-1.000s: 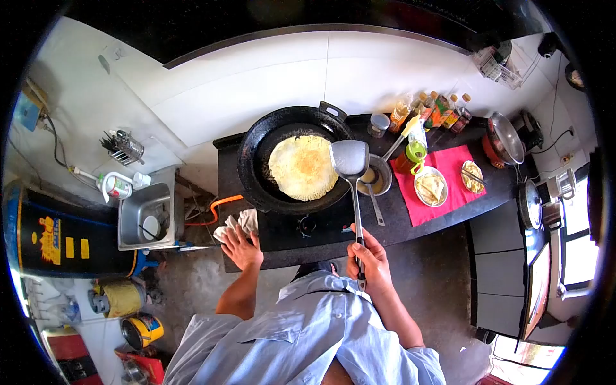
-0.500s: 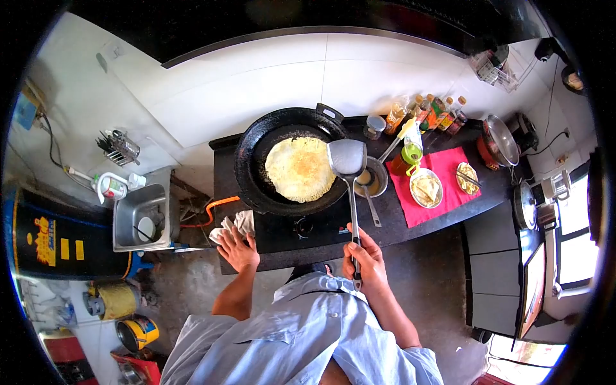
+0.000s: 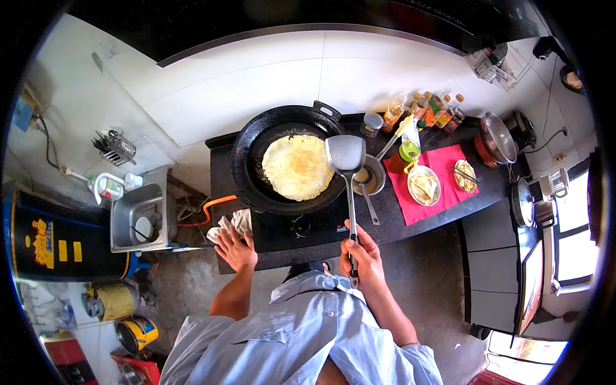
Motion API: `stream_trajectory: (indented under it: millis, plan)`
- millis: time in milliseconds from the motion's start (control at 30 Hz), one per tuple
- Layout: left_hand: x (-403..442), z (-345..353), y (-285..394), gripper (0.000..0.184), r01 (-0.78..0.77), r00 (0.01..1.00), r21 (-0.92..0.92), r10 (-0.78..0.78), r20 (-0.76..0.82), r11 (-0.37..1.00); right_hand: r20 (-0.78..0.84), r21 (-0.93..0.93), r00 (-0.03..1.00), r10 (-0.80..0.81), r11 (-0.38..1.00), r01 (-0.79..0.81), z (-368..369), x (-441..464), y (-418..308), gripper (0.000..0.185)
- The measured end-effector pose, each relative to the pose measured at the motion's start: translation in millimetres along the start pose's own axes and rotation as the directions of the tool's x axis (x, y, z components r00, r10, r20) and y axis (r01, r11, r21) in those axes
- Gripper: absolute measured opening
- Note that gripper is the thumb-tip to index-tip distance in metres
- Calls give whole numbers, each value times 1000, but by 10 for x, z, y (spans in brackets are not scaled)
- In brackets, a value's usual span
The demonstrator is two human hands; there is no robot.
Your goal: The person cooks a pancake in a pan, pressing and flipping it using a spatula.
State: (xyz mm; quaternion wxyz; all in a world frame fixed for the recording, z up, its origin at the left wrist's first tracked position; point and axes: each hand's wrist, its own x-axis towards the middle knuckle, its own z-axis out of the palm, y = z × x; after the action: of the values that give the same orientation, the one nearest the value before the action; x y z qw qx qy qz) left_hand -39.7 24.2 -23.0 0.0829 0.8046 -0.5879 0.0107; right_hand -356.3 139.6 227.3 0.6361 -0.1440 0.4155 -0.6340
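Observation:
My right hand [image 3: 362, 255] is closed around the black-ended handle of a metal wok spatula [image 3: 346, 155]. Its broad blade is raised near the right rim of a black wok [image 3: 244, 151] and overlaps that rim in view. A round, pale yellow pancake [image 3: 296, 168] with light browning lies flat inside the wok. My left hand [image 3: 236, 251] rests at the counter's front edge with fingers spread, touching a crumpled whitish cloth [image 3: 241, 221]. Beside the spatula stands a small pan [image 3: 378, 176] with a ladle [image 3: 369, 200] in it.
To the right, a red cloth [image 3: 410, 208] bears a bowl of folded pancakes [image 3: 423, 186] and another bowl of food [image 3: 465, 176]. Several sauce bottles [image 3: 436, 112] line the wall. A steel sink [image 3: 122, 218] is at left, with an orange hose [image 3: 206, 212] between sink and counter.
The whole view has shifted very slightly. My hands, the spatula and the pancake keep nearly the same places relative to the wok.

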Motion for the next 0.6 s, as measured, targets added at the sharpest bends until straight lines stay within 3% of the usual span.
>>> stream_trajectory:
  millis: [600]
  plan:
    - [-11, -103, 30, 67, -2, 1000, -2, 2, 19, 1000, -15, -1, 1000, 10, 1000, -10, -24, 26, 17, 50]
